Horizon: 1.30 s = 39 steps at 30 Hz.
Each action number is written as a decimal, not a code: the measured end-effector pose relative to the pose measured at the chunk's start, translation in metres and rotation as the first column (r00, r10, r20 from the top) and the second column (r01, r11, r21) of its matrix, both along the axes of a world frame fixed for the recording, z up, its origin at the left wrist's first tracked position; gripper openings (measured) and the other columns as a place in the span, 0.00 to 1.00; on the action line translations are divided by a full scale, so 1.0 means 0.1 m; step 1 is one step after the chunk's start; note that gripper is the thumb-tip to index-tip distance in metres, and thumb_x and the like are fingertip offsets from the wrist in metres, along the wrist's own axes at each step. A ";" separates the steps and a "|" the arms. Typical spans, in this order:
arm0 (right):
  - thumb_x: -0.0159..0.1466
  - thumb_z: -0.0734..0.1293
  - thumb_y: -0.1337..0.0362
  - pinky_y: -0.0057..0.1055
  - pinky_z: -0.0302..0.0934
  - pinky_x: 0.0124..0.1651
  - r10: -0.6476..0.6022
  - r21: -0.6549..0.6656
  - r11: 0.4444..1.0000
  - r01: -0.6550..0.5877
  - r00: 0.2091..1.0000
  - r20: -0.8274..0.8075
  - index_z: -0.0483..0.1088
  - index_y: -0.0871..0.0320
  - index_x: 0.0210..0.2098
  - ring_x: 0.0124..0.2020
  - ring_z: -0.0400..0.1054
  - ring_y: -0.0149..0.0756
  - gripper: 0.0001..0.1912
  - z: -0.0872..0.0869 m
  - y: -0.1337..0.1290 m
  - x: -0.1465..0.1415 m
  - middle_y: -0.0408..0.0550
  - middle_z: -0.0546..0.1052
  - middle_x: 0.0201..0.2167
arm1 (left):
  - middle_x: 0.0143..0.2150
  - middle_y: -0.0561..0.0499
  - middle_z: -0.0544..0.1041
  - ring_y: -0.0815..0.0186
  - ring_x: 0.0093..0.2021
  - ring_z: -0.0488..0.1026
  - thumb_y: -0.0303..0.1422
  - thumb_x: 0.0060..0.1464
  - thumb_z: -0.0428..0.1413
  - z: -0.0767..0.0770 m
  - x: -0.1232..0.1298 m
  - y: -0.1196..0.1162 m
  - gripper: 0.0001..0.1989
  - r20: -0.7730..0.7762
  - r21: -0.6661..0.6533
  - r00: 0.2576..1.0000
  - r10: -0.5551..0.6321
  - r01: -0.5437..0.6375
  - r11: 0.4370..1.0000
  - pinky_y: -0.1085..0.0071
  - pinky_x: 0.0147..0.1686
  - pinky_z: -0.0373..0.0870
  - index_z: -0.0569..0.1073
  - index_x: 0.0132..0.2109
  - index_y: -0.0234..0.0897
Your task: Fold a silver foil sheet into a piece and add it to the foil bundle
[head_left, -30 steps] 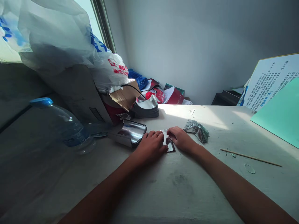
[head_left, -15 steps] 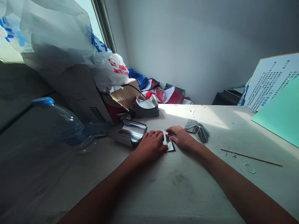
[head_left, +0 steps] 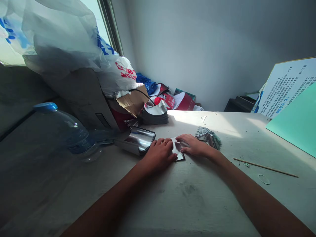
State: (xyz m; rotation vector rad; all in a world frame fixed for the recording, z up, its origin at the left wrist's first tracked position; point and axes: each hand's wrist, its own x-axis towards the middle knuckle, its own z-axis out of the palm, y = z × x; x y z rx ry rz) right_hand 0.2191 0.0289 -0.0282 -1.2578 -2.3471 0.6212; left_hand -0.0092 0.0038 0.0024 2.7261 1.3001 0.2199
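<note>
Together, left hand [head_left: 159, 154], right hand [head_left: 192, 145], palms down, on foil sheet [head_left: 177, 150]

We saw hard sunlight from the bright window [head_left: 92, 14] fall across the pale tabletop [head_left: 222, 131], while the left side lay in deep shadow and the edges curved with wide-angle distortion.

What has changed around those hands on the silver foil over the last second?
The right hand has slid down and flattened, its fingertips now lower along the right side of the folded piece of silver foil. Nothing was clearly picked up or let go. The left hand stayed at the foil's other side, and the curved silver foil sheets stayed put.
</note>
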 end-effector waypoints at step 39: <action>0.56 0.71 0.38 0.50 0.38 0.73 0.068 -0.166 0.985 -0.037 0.981 0.184 0.55 0.49 0.71 0.75 0.35 0.52 0.50 0.09 -0.12 0.06 0.49 0.44 0.75 | 0.65 0.48 0.68 0.50 0.63 0.63 0.46 0.58 0.59 -0.01 -0.06 0.05 0.21 0.017 -0.060 0.999 -0.035 0.036 0.998 0.54 0.60 0.62 0.68 0.53 0.42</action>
